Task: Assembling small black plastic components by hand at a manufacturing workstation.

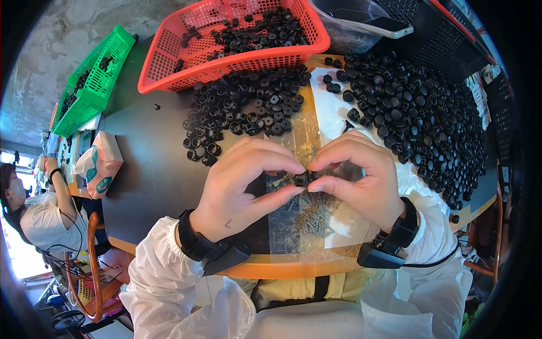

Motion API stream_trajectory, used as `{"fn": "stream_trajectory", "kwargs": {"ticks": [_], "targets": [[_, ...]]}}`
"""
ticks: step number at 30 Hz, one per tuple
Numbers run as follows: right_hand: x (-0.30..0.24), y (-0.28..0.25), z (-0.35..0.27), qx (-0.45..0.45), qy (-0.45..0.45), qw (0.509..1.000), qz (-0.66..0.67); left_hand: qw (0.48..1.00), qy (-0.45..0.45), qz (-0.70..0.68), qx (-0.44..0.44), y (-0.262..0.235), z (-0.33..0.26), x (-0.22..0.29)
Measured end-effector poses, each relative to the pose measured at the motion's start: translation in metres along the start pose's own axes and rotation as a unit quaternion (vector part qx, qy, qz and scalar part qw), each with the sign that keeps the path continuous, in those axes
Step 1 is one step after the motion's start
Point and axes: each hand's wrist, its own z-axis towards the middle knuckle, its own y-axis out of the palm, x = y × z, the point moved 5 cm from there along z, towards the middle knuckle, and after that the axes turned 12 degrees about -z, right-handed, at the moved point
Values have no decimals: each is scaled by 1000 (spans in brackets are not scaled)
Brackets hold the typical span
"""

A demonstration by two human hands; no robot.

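Note:
My left hand (pixel 234 183) and my right hand (pixel 358 166) meet over the middle of the table. Thumb and forefinger of each are closed on a small black plastic part (pixel 302 179). Whether it is one piece or two joined pieces is hard to make out behind the fingertips. Just below it lies a heap of thin metal screws or pins (pixel 316 217). Past my left hand, black plastic rings and discs (pixel 248 107) are spread on the table. Beyond my right hand is a large pile of round black caps or knobs (pixel 418 113), partly on white paper (pixel 333 110).
A red plastic basket (pixel 152 73) with black parts stands at the back. To its left is a green basket (pixel 107 85). A tissue pack (pixel 104 164) lies at the left edge. A phone (pixel 389 25) rests on a clear tub (pixel 344 39). Another person (pixel 48 220) sits far left.

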Motion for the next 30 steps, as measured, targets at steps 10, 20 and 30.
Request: {"fn": "stream_trajectory", "kwargs": {"ticks": [10,20,30], "targets": [[-2,-1,-1,5,-1,1000,-2,1000,15,13,11,1,0,4],[-1,-1,-1,8,-2,1000,-3,999,23,26,11,1,0,4],[1,1,-5,17,25,998,51,999,-12,-30,33,5,-5,1]]}}
